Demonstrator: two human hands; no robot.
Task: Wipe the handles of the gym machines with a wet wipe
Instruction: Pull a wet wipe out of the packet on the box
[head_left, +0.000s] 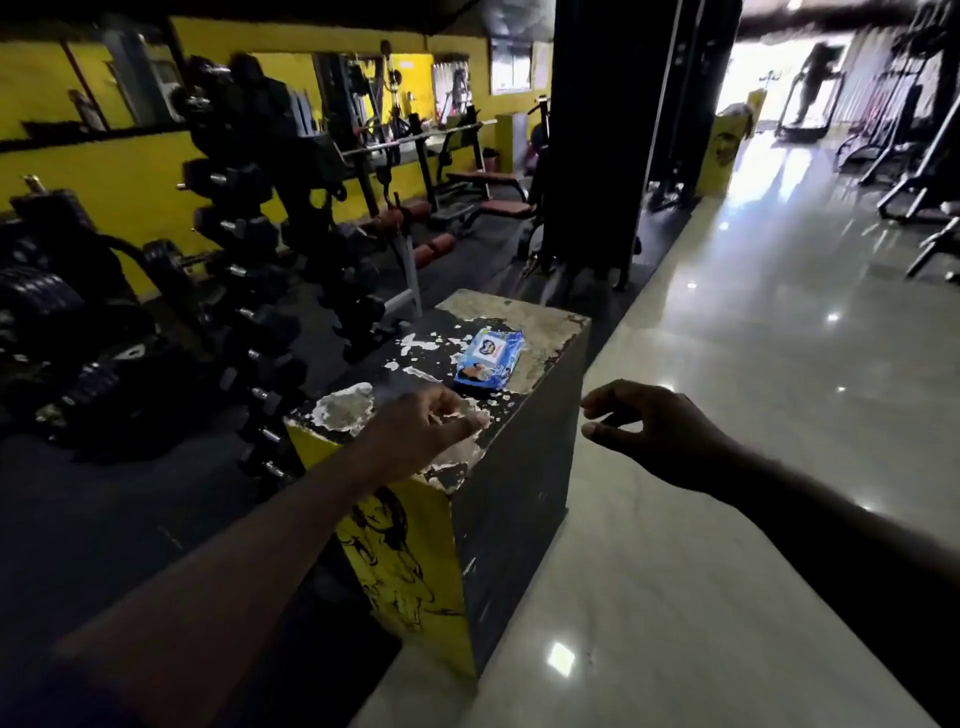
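A blue pack of wet wipes (489, 359) lies flat on top of a worn black and yellow box (519, 467). My left hand (423, 434) hovers over the near part of the box top, a little short of the pack, fingers loosely curled and holding nothing. My right hand (657, 434) is out to the right of the box, over the floor, with thumb and fingers apart and empty. Gym machines with handles stand in the dim background.
A tall dumbbell rack (249, 291) and weight plates (47, 312) stand to the left. Benches with a barbell (415, 140) are behind. A black pillar (597, 140) rises ahead. Shiny tiled floor (753, 364) spreads to the right, with machines and a person at the far right.
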